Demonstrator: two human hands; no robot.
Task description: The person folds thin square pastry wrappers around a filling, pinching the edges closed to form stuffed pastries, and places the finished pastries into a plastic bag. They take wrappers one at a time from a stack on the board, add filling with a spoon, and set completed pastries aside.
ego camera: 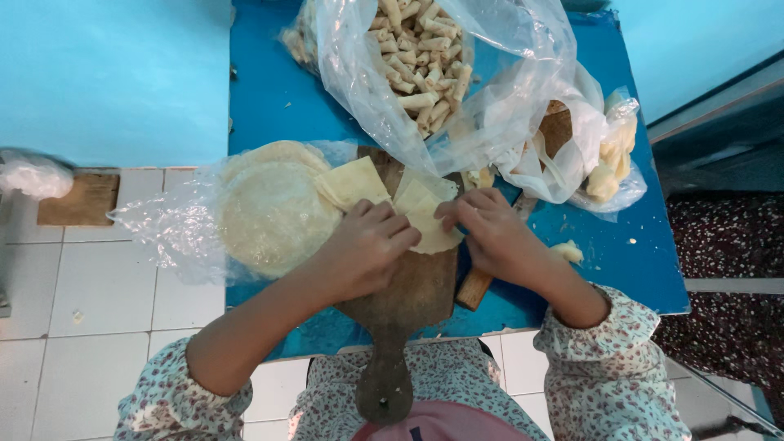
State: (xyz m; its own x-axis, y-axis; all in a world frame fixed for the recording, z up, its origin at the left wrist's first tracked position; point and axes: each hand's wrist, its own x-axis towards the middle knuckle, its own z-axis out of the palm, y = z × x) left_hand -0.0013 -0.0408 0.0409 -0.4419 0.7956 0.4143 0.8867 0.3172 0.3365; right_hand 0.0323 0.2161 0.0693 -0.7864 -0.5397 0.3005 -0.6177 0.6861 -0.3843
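On a dark wooden cutting board lies a pale dough wrapper piece. My left hand and my right hand both press their fingers on it, folding its edge between them. A second triangular wrapper piece lies just left of it. A round stack of thin wrappers rests on a clear plastic sheet at the left. My sleeves are floral.
A small blue table carries everything. At the back, a large clear bag holds several rolled pastries. A smaller bag with pale chunks sits at the right. White floor tiles lie to the left.
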